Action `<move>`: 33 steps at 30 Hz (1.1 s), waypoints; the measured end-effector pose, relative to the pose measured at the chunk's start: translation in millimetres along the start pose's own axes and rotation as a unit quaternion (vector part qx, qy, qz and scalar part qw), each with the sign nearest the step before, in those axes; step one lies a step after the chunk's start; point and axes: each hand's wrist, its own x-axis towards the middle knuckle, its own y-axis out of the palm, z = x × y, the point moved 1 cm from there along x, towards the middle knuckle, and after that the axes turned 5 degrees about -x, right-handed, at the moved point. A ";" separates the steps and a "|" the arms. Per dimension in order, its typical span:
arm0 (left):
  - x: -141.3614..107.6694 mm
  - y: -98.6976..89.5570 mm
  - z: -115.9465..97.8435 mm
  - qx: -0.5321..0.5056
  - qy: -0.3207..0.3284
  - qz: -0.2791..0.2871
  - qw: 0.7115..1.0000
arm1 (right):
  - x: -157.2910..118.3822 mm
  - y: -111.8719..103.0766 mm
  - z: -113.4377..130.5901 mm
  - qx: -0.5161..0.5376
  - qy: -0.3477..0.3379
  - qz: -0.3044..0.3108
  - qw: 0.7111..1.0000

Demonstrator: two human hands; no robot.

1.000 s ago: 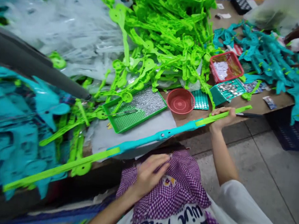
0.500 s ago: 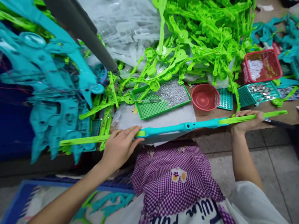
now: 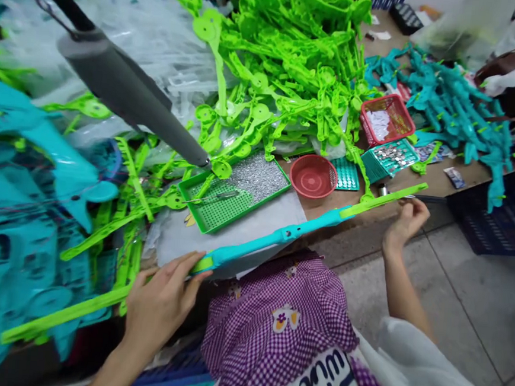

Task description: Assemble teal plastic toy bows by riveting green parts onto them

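My left hand is closed around a long plastic piece near its left end. The piece has a teal middle section with lime-green strips reaching out at both ends. It spans the table's front edge, tilted up to the right. Just off the right green strip, my right hand hovers with curled fingers, and I see nothing in them. Behind that strip lies a tool with a metal head and black handle. A power screwdriver hangs over the table, its tip above a green tray of small screws.
Lime-green parts are heaped at the back, teal parts at left. A red bowl, a red basket and a teal tray of metal discs stand right. More teal parts lie beyond; blue crates stand below.
My right hand has let go of the right green strip and moved slightly off it. My left hand still holds the piece. The view has swung to the right.
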 end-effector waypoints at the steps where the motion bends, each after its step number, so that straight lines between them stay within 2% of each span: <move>1: -0.2 -0.1 -0.2 -0.001 -0.001 0.004 1.000 | -8.3 -10.8 5.0 -0.049 -0.050 0.003 0.998; 3: -0.7 -0.4 -0.8 0.003 0.000 0.007 1.000 | -27.3 -20.7 18.0 -0.117 -0.171 0.139 0.968; 5: -1.4 -1.4 -1.6 0.017 0.000 0.011 1.000 | -45.4 -17.5 32.3 -0.152 -0.271 0.281 0.908; 6: -1.8 -2.1 -2.0 0.025 -0.003 0.020 0.999 | -52.7 -12.9 39.3 -0.164 -0.307 0.321 0.881; 10: -3.1 -4.6 -3.8 0.047 -0.026 0.072 0.996 | -70.8 11.1 59.5 -0.164 -0.403 0.380 0.816; 12: -3.3 -4.9 -4.3 0.054 -0.024 0.074 0.996 | -73.8 20.7 62.3 -0.130 -0.423 0.411 0.797; 19: -0.8 -1.6 -5.9 0.067 0.003 0.053 0.996 | -65.2 30.6 62.1 -0.027 -0.402 0.456 0.794; 24: -0.9 -1.5 -7.8 0.073 0.008 0.045 0.996 | -76.4 33.5 79.7 -0.015 -0.456 0.429 0.780; 30: -4.7 -1.5 -4.6 0.068 0.005 0.051 0.996 | -82.9 46.9 70.7 0.003 -0.586 0.390 0.710; 33: -5.7 -1.9 -2.4 0.066 0.003 0.052 0.996 | -79.3 49.8 64.6 0.006 -0.612 0.377 0.695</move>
